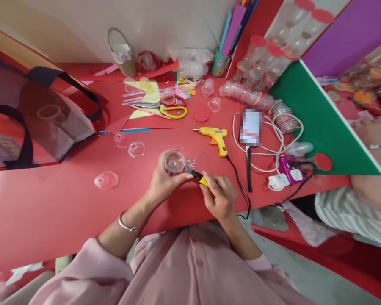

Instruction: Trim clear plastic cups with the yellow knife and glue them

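Observation:
My left hand [163, 180] is wrapped round a clear plastic cup [174, 162], its round opening facing up at me. In my right hand [220, 195] is a utility knife [199, 177] with a yellow and black handle; its blade points at the cup's right side, by my left thumb. Whether the blade touches the cup I cannot tell. Small whitish and green scraps [190, 162] lie just beyond the blade. A yellow hot glue gun [214, 137] rests on its side farther up the red table [66, 203].
Yellow-handled scissors [173, 111] lie among coloured paper. Clear dome lids [106, 180] are scattered at left, near a bag [76, 127]. On the right are a phone [250, 127], white cable, a purple power strip [288, 168], stacked cups [247, 93] and another person's arm [371, 186].

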### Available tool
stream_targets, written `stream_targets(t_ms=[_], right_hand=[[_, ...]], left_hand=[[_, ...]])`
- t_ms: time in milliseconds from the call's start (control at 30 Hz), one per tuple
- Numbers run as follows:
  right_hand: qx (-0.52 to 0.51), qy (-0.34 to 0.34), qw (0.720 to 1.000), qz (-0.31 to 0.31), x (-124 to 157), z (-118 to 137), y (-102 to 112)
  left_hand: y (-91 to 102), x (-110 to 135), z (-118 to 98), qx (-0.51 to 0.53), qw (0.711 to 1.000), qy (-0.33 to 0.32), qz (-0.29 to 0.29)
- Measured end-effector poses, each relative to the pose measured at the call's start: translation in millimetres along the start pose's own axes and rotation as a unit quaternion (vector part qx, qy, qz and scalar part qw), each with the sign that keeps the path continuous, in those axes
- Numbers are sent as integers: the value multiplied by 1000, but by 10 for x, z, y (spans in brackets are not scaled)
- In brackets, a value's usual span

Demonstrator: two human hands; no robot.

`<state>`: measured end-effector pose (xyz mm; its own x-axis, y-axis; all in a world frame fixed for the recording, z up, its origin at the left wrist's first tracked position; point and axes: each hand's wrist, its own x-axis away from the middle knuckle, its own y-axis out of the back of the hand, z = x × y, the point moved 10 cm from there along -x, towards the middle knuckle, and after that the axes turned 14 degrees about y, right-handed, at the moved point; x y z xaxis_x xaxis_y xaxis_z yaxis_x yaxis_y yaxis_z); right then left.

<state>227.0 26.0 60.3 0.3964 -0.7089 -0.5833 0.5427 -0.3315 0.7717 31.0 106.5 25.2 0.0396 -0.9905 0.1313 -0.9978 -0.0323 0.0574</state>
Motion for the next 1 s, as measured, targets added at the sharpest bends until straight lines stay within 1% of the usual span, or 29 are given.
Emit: stream_targets(t_ms=[167,367,667,833,1000], right_hand=[[-2,-2,1000,10,-5,-14,-21],[2,1,1000,5,-14,-1,-9],[14,-14,1000,19,26,-22,-54],[8,-17,1000,16,22,-32,-46],[-8,-16,1000,5,18,-35,-28]], left_hand=[[-47,0,17,4,1000,14,10],[-11,-10,-41,-18,1000,12,-10],[18,-15,-35,-55,998,11,-28],[27,-7,-42,-84,996,6,-39],[22,-4,-55,-77,996,-3,-40]])
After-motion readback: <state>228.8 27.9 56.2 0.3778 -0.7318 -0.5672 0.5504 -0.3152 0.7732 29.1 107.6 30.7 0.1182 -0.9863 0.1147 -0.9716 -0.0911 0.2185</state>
